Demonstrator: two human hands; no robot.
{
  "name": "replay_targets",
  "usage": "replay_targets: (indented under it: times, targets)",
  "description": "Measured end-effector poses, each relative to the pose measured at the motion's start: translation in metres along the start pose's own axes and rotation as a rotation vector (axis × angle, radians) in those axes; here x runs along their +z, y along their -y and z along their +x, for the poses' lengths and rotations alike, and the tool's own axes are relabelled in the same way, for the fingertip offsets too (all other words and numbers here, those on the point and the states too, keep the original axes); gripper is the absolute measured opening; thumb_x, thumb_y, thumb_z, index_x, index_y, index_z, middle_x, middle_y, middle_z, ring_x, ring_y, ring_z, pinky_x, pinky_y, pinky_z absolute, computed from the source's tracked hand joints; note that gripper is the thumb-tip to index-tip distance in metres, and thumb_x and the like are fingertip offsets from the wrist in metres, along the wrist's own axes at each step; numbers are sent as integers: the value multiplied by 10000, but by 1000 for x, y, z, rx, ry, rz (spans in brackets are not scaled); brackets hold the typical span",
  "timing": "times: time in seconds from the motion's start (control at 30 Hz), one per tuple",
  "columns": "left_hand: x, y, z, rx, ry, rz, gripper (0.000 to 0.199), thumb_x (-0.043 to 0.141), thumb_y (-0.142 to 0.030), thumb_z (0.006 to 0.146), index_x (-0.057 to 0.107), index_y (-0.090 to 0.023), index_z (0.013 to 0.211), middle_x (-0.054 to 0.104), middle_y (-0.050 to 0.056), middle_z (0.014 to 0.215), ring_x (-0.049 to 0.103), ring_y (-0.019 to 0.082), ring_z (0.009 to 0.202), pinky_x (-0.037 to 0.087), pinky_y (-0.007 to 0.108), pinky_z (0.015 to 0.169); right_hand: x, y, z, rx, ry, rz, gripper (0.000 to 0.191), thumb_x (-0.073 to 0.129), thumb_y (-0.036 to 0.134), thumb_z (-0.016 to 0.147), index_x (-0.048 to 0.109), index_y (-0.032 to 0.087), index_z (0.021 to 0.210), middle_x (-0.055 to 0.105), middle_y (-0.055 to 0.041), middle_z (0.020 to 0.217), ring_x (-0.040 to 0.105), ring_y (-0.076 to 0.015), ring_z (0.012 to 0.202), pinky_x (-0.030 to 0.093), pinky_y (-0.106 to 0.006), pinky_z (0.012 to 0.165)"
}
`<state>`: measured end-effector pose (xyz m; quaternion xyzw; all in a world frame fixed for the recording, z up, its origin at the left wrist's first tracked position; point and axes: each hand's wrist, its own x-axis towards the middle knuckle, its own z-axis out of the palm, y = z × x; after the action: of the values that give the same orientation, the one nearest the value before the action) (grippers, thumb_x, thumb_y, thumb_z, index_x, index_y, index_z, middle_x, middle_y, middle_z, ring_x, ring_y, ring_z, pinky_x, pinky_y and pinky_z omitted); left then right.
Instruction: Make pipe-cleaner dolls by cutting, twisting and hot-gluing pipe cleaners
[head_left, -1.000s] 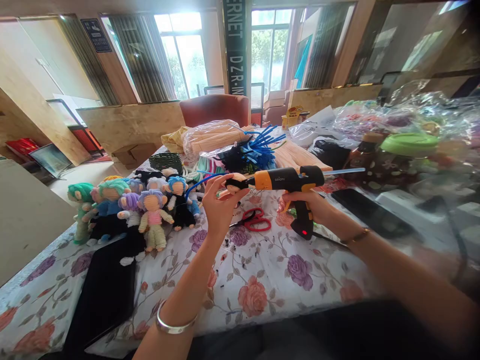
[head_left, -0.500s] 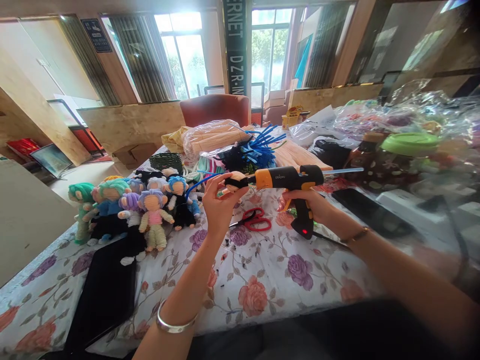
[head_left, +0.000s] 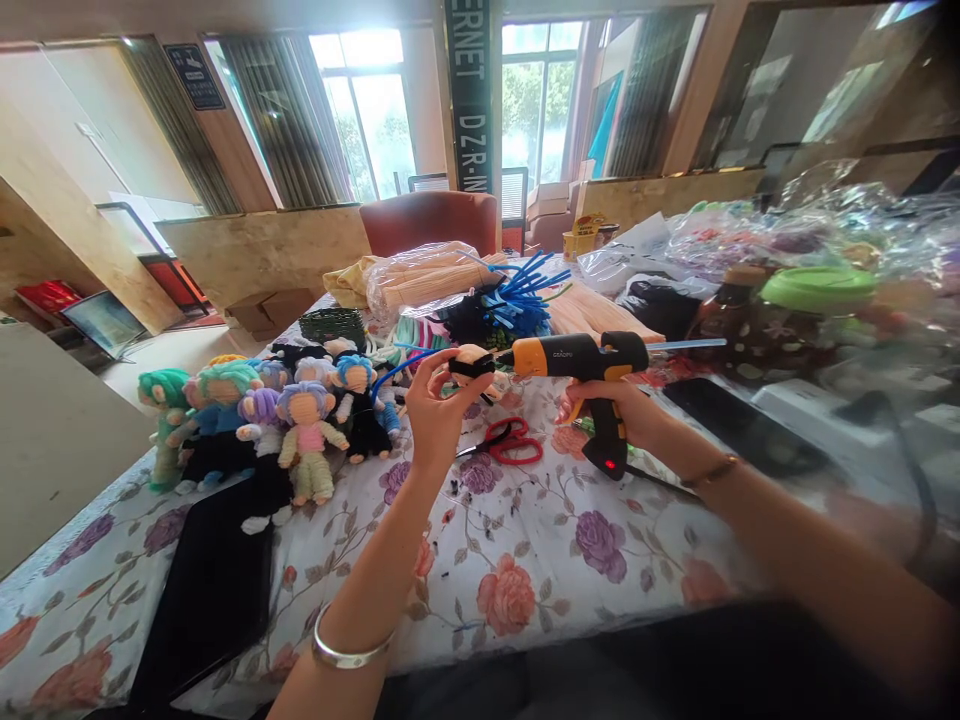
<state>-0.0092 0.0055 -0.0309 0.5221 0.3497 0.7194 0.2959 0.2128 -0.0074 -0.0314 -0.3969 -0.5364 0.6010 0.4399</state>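
My right hand (head_left: 611, 405) is wrapped round the handle of a black and orange glue gun (head_left: 559, 354), whose red light glows at the base. A clear glue stick (head_left: 686, 345) sticks out of its back end. Between the fingers and thumb of my left hand (head_left: 439, 405) is a small doll head (head_left: 474, 366), peach with a black band; a blue pipe cleaner (head_left: 390, 372) trails by that hand. The gun's nozzle points at the head, right at its edge; whether they touch I cannot tell. Red-handled scissors (head_left: 517, 447) lie on the cloth below.
Several finished dolls (head_left: 307, 425) stand at the left, behind a black tablet-like slab (head_left: 214, 580). Blue pipe cleaners (head_left: 525, 295) and plastic-wrapped peach bundles (head_left: 431, 280) lie at the back. A green-lidded jar (head_left: 817, 290), a dark phone (head_left: 724, 410) and clear bags crowd the right.
The doll head has turned slightly in my left fingers, so more of its black band shows. The glue gun has shifted very little and stays at the head.
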Motion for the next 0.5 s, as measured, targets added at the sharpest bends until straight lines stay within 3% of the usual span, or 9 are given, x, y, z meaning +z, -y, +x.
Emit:
replay_targets:
  times: [0.5]
  targets:
    - [1,2,0,-1,34,-20,416,821,-243,522,650,-219,901,661,-8,914,626,130,803,483,275,767,4,2,-2,13,-14,-22,179,718,351,640,693,182,585,695,-53,662,638,-177,631,477,-276,614]
